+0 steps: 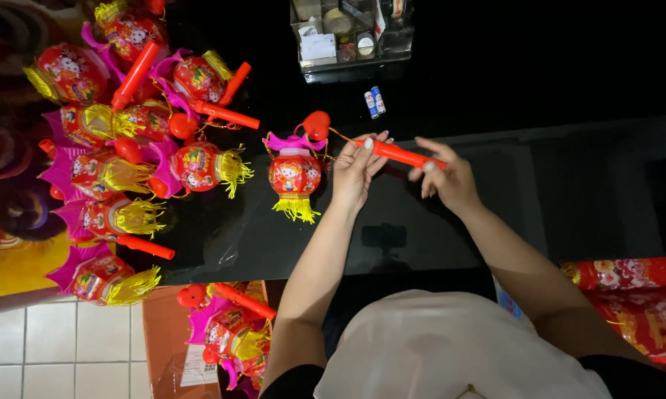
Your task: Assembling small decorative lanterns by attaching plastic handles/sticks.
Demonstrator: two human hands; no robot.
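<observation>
- Black glossy table (569, 192) carries a heap of red-and-yellow toy lanterns (126, 140) at its left edge.
- Red round paper lantern (294, 176) with a yellow fringe lies mid-table, near the front edge.
- Orange plastic handle stick (401, 154), tethered to it, is pinched by left hand (355, 174) and right hand (445, 181); seemingly being fitted, needing a steady grip.

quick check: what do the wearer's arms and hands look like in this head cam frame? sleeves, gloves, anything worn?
Both arms are bare from upper arm down: no sleeves reaching the forearms, no gloves, and no watch or bracelet that I can see. Left hand has light-painted fingernails; right hand shows the same pale polish. A pale, off-white top covers the torso.
</observation>
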